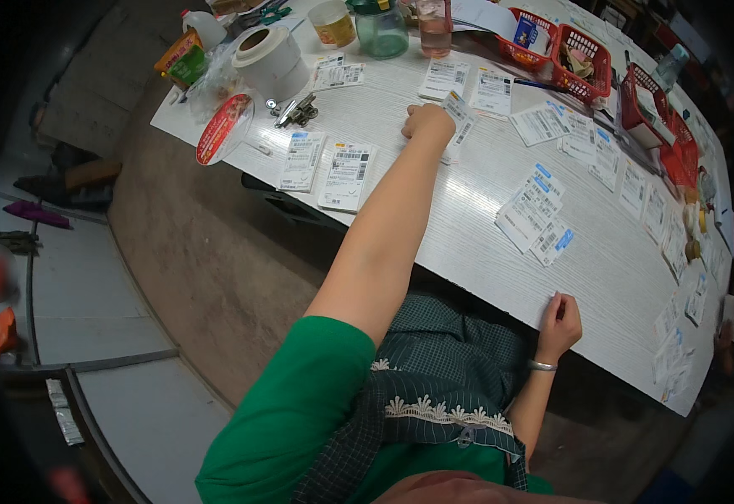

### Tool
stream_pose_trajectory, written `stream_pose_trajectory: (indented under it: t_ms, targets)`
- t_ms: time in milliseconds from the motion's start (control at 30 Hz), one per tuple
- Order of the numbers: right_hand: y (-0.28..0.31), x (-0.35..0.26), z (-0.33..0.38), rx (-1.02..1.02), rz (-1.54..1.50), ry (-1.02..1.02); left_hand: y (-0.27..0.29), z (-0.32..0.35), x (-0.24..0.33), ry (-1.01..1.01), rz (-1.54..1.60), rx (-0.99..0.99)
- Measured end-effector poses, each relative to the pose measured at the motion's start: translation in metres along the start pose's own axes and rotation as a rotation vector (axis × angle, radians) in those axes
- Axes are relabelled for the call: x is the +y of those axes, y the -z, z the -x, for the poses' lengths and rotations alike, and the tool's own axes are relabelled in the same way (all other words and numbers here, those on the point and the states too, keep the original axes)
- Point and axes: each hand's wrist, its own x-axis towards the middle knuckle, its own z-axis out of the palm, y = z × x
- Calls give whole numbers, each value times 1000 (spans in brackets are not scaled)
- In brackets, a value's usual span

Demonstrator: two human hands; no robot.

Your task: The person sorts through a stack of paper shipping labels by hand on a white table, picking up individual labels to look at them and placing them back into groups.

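Observation:
My left hand (430, 124) reaches across the white table, its fingers closed at the edge of a tilted shipping label (461, 122). The fingertips are partly hidden behind the hand. Just beyond it lie two label stacks, one on the left (444, 79) and one on the right (492, 92). Two more piles, a smaller one (302, 161) and a larger one (347, 176), sit near the table edge on the left. My right hand (558, 323), with a silver bracelet at the wrist, rests loosely curled at the front edge, nothing visible in it. A fanned group of labels (531, 210) lies beyond it.
A large roll (270, 63), metal binder clips (297, 111) and a red oval fan (224, 128) stand or lie at the left. Jars, including a green one (381, 29), line the back. Red baskets (583, 63) and rows of labels (632, 186) run along the right.

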Motion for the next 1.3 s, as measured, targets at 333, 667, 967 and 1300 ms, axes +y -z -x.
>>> stream_pose_trajectory:
  t_ms: [333, 667, 967, 1300]
  targets:
    - [-1, 5, 1, 20, 37, 11, 4, -14, -15, -171, -115, -89]
    - [0, 6, -2, 67, -34, 12, 12, 47, -73, -820, 276, 227]
    - [5, 3, -5, 1, -250, -207, 1, 117, -128, -801, -236, 144]
    - [0, -3, -2, -9, -164, -160, -25, -29, -53, -316, -36, 156]
